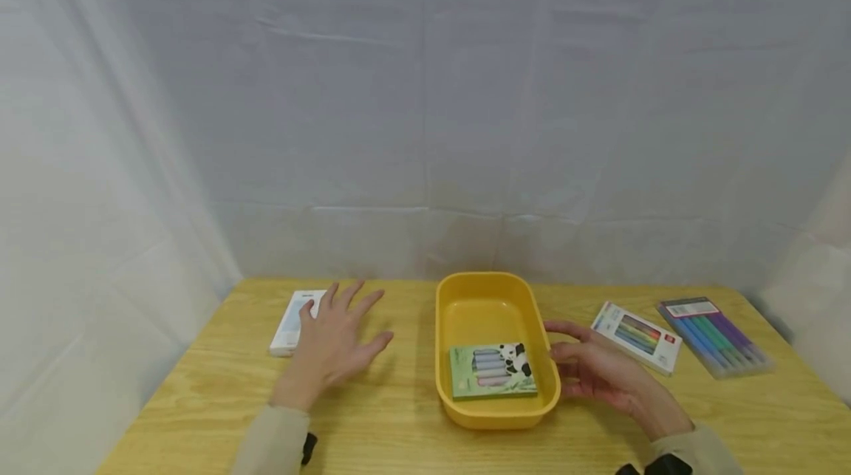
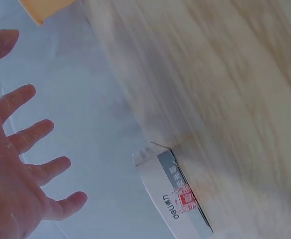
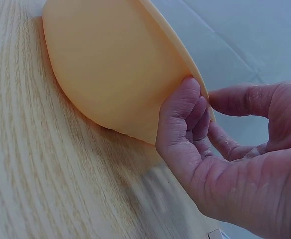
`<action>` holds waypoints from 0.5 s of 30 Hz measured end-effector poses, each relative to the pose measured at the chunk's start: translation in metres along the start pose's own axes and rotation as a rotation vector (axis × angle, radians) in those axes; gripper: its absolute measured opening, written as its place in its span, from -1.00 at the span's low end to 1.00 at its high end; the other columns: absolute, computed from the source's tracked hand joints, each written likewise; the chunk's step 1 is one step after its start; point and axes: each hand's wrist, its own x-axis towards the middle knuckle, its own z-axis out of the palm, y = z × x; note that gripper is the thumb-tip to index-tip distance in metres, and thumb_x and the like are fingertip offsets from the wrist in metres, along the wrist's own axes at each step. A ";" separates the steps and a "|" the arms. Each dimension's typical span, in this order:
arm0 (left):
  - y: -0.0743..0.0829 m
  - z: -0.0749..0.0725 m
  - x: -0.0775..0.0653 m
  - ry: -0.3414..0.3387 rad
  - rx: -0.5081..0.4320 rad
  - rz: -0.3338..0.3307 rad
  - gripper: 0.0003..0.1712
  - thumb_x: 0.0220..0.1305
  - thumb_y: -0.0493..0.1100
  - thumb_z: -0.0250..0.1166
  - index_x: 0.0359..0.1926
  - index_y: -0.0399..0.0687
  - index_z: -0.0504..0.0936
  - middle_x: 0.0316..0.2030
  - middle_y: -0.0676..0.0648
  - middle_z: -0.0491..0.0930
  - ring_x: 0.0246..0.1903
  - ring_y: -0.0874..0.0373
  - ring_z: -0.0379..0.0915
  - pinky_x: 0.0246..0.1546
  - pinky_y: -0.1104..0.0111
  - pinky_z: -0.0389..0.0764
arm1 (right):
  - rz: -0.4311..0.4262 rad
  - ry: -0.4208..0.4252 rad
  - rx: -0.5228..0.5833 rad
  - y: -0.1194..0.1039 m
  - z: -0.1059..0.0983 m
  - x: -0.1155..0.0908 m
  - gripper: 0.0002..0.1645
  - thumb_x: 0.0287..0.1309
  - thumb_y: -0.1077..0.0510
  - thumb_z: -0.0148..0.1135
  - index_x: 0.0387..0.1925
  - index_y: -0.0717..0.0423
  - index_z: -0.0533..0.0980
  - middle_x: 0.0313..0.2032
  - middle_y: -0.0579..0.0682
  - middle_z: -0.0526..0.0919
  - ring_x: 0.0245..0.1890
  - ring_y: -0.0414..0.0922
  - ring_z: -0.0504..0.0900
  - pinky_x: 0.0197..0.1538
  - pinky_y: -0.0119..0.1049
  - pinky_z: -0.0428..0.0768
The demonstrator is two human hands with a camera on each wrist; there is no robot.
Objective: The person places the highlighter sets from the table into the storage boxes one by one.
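Observation:
My left hand (image 1: 332, 338) is spread with fingers apart, over the inner edge of a white box (image 1: 289, 327) on the table. Nothing is in its palm. From the left wrist view, the box (image 2: 173, 199) shows "deli" lettering and a red mark, apart from the fingertips. A yellow plastic basket (image 1: 488, 416) stands in the middle, with a green box (image 1: 492, 371) bearing a panda and pastel markers lying inside it. My right hand (image 1: 598, 375) holds the basket's right rim, its fingers curled at the edge, as the right wrist view also shows.
Right of the right hand lies a white box of coloured pencils or pens (image 1: 638, 338). Beyond it is a clear case of blue, green and purple pens (image 1: 714, 338). White sheeting (image 1: 425, 128) hangs behind the wooden table (image 1: 199, 401).

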 end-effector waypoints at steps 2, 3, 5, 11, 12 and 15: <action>-0.002 -0.001 0.000 -0.003 0.012 -0.002 -0.25 0.25 0.36 0.27 0.41 0.27 0.46 0.46 -0.14 0.37 0.42 -0.41 0.22 0.17 -0.52 0.26 | -0.006 -0.008 -0.001 0.000 0.000 0.000 -0.10 0.39 0.17 0.14 0.57 0.17 -0.09 0.06 0.09 0.64 -0.04 -0.07 0.70 0.01 -0.08 0.75; -0.003 -0.002 -0.001 -0.004 0.017 -0.003 -0.25 0.25 0.36 0.27 0.41 0.27 0.46 0.45 -0.14 0.37 0.42 -0.42 0.22 0.17 -0.52 0.26 | -0.008 -0.008 -0.001 0.000 0.000 -0.001 -0.10 0.39 0.17 0.15 0.57 0.17 -0.08 0.06 0.09 0.64 -0.05 -0.07 0.70 0.00 -0.09 0.75; -0.006 -0.003 -0.001 -0.003 0.025 -0.008 -0.24 0.24 0.36 0.27 0.41 0.26 0.47 0.45 -0.14 0.38 0.41 -0.42 0.23 0.17 -0.51 0.27 | -0.011 -0.010 -0.004 0.000 0.000 -0.001 -0.10 0.39 0.17 0.15 0.57 0.17 -0.08 0.07 0.09 0.64 -0.04 -0.07 0.70 0.00 -0.09 0.75; -0.016 -0.004 -0.004 -0.010 0.020 -0.038 -0.23 0.24 0.35 0.28 0.42 0.25 0.46 0.44 -0.17 0.38 0.41 -0.45 0.22 0.16 -0.51 0.26 | 0.000 0.014 -0.012 0.000 0.001 -0.001 -0.09 0.38 0.16 0.17 0.58 0.15 -0.07 0.12 0.12 0.61 -0.03 -0.05 0.69 0.03 -0.05 0.74; -0.018 -0.003 -0.004 -0.014 0.021 -0.043 -0.23 0.24 0.35 0.28 0.42 0.25 0.45 0.45 -0.17 0.37 0.41 -0.45 0.22 0.16 -0.52 0.26 | 0.001 0.016 -0.013 -0.001 0.001 -0.001 -0.09 0.38 0.16 0.17 0.58 0.15 -0.07 0.12 0.13 0.60 -0.02 -0.05 0.69 0.03 -0.05 0.74; -0.022 -0.004 -0.004 -0.023 0.027 -0.059 -0.22 0.26 0.35 0.26 0.44 0.23 0.43 0.45 -0.20 0.36 0.41 -0.46 0.20 0.16 -0.53 0.25 | 0.003 0.021 -0.011 -0.001 0.002 -0.001 -0.09 0.37 0.16 0.17 0.57 0.15 -0.06 0.12 0.13 0.61 -0.02 -0.05 0.69 0.04 -0.05 0.74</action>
